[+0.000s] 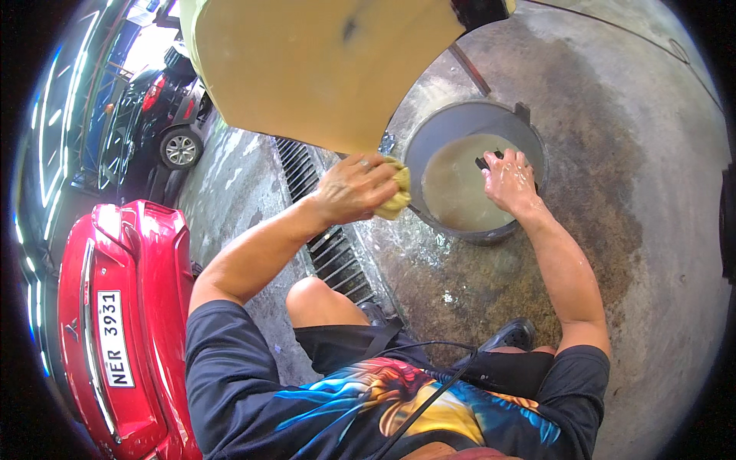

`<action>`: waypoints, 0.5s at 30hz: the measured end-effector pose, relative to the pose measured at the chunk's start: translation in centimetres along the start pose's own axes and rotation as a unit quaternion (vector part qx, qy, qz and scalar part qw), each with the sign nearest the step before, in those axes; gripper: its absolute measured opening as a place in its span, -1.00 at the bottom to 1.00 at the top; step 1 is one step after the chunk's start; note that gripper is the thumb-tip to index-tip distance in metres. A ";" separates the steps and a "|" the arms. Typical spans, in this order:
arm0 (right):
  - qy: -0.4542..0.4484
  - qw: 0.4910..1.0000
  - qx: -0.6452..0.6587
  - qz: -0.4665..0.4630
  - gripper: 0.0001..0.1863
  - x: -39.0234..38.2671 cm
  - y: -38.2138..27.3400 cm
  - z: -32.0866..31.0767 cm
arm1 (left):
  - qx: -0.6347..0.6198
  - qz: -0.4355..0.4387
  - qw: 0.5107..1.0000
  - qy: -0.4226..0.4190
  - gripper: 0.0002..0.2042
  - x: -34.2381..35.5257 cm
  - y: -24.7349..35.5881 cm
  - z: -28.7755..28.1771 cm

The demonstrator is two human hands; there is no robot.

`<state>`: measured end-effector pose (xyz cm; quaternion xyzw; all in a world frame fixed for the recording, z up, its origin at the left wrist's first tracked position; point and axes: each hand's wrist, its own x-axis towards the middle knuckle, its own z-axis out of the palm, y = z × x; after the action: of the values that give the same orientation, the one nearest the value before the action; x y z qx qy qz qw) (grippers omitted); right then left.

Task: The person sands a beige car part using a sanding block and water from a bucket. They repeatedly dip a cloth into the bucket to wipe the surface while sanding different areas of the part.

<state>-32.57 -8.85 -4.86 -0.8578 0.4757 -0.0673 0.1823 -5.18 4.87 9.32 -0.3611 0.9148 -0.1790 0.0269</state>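
Note:
My left hand [354,186] is closed on a wet yellow-green sponge or cloth [395,198], just below the lower edge of a large panel [299,69] coated in tan, with a dark smudge near its upper middle. My right hand [507,180], wet, is closed on a small black block [483,161] over a round grey tub [423,138] of cloudy, brownish water [452,192]. The fingers curl over the block, so much of it is hidden.
A red car rear section [157,307] is at the left, with a dark car [138,115] behind it. A metal drain grate [337,268] runs across the wet concrete floor [644,307]. A cable [613,17] crosses the upper right. A narrow bar [469,69] lies beyond the tub.

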 end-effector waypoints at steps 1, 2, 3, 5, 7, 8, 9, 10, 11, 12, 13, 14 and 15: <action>-0.002 1.000 0.007 0.002 -0.54 0.0 0.0 0.0 | -0.024 -0.024 0.999 0.019 -0.61 1.2 0.5 0.6; -0.008 1.000 0.010 0.008 -0.54 0.1 0.1 0.1 | -0.044 -0.046 0.997 0.043 -0.59 2.8 1.1 1.4; -0.012 1.000 0.013 0.012 -0.53 0.2 0.1 0.1 | -0.063 -0.068 0.993 0.066 -0.56 4.4 1.8 2.2; -0.018 0.999 0.027 0.035 -0.52 0.3 0.3 0.3 | -0.098 -0.130 0.985 0.062 -0.54 7.4 3.3 4.3; 0.004 0.998 0.047 0.049 -0.53 0.6 0.5 0.6 | -0.179 -0.203 0.963 -0.005 -0.55 10.5 4.1 7.0; 0.026 0.997 0.059 0.052 -0.55 0.8 0.7 0.7 | -0.217 -0.257 0.941 -0.043 -0.58 11.7 4.6 8.4; 0.041 0.995 0.064 0.063 -0.57 0.9 0.8 0.9 | -0.255 -0.305 0.915 -0.063 -0.61 12.6 5.1 9.7; 0.058 0.993 0.077 0.065 -0.56 1.1 0.9 1.1 | -0.294 -0.332 0.893 -0.072 -0.59 12.9 5.4 10.7; 0.069 0.991 0.082 0.076 -0.55 1.3 1.1 1.3 | -0.309 -0.346 0.882 -0.081 -0.58 13.2 5.7 11.6; 0.081 0.989 0.088 0.087 -0.54 1.4 1.2 1.4 | -0.320 -0.341 0.879 -0.095 -0.54 13.0 5.8 12.1; 0.085 0.988 0.094 0.091 -0.54 1.6 1.3 1.6 | -0.334 -0.346 0.865 -0.146 -0.49 12.8 6.0 12.3; 0.091 0.986 0.100 0.096 -0.53 1.7 1.4 1.7 | -0.340 -0.319 0.878 -0.112 -0.51 12.2 6.2 12.2; 0.100 0.984 0.106 0.097 -0.53 1.8 1.5 1.9 | -0.346 -0.298 0.885 -0.092 -0.53 11.1 6.6 11.9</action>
<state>-32.22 -10.64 -7.26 -0.7722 0.5628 -0.1852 0.2297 -15.56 -1.81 -3.15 -0.6177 0.7615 0.1835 -0.0708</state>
